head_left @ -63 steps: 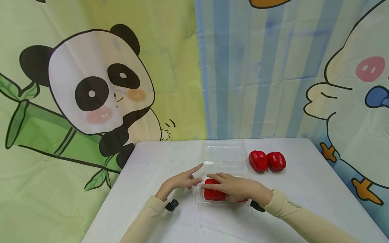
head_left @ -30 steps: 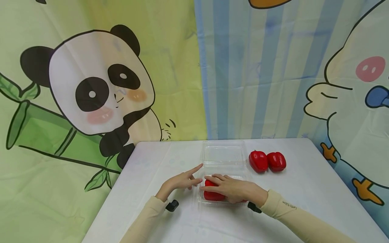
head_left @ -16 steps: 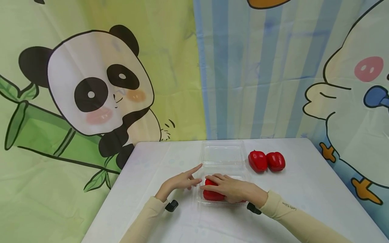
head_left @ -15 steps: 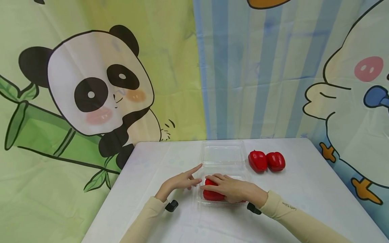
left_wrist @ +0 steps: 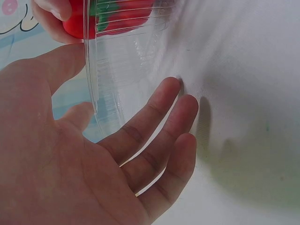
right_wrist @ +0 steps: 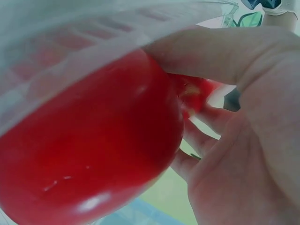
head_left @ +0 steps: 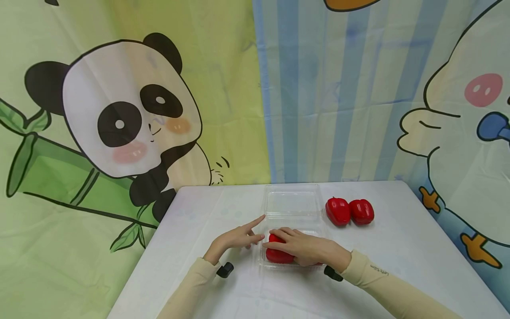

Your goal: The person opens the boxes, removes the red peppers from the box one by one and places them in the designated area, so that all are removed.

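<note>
A clear plastic clamshell box (head_left: 275, 266) lies unfolded on the table, its lid (head_left: 292, 204) laid back toward the far edge. Inside the box, at its left end, is a red bell pepper (head_left: 279, 256); my right hand (head_left: 304, 247) curls its fingers over the top and holds it. A second red bell pepper (right_wrist: 93, 140) fills the foreground of the right wrist view, mostly hidden under that hand from above. My left hand (head_left: 237, 237) is by the box's left side, fingers spread and relaxed, thumb and index finger close to its rim.
Two more red bell peppers (head_left: 338, 212) stand side by side right of the lid. The white table (head_left: 223, 199) ends at a printed backdrop with a panda (head_left: 131, 106). A black wrist camera (head_left: 225, 270) sits below my left wrist.
Since about two seconds ago, my right hand has shifted slightly left over the pepper, and its forearm with it. Over the last second both hands have stayed almost still.
</note>
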